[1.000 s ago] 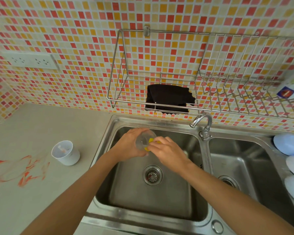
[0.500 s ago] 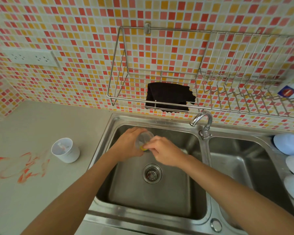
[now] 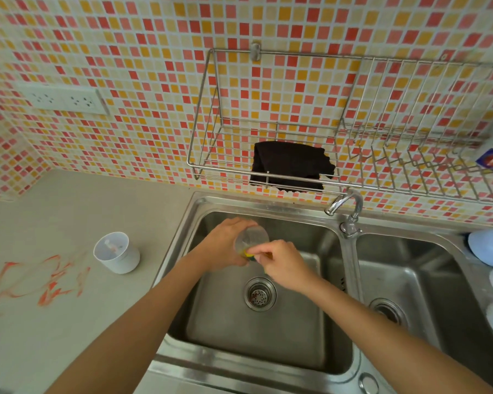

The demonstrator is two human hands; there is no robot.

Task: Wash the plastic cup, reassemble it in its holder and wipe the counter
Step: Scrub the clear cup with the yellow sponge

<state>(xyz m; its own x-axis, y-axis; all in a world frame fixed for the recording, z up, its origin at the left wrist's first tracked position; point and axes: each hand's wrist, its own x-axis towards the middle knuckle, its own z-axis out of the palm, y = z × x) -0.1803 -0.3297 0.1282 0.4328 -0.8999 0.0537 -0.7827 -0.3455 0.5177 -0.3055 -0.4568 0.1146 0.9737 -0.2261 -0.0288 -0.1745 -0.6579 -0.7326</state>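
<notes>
Red-yellow mosaic wall [image 3: 125,38], black cloth [image 3: 292,164], seemingly yellow sponge [image 3: 249,255]
</notes>
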